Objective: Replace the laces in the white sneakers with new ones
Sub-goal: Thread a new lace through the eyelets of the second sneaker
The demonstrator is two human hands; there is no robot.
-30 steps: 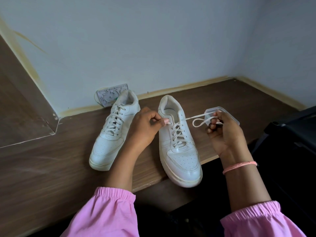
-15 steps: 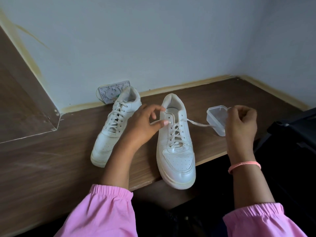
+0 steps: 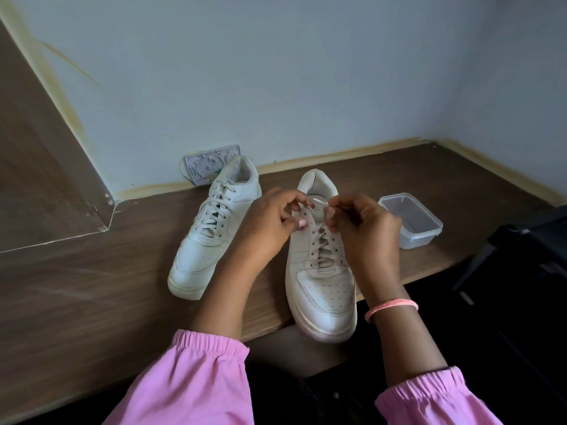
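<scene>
both hands meet over the upper eyelets of the right-hand sneaker point(image 3: 322, 271), which lies on the bench point(image 3: 92, 286) with its toe past the front edge. left hand point(image 3: 267, 222) has fingers curled, pinching the lace point(image 3: 319, 201) near the tongue. right hand point(image 3: 365, 225) pinches the lace's other side, fingers curled; the exact grip point appears to be the lace tip, though it is small. second sneaker point(image 3: 211, 231) sits just left of the left hand, laced. clear plastic tub point(image 3: 411, 220) stands just right of the right hand.
</scene>
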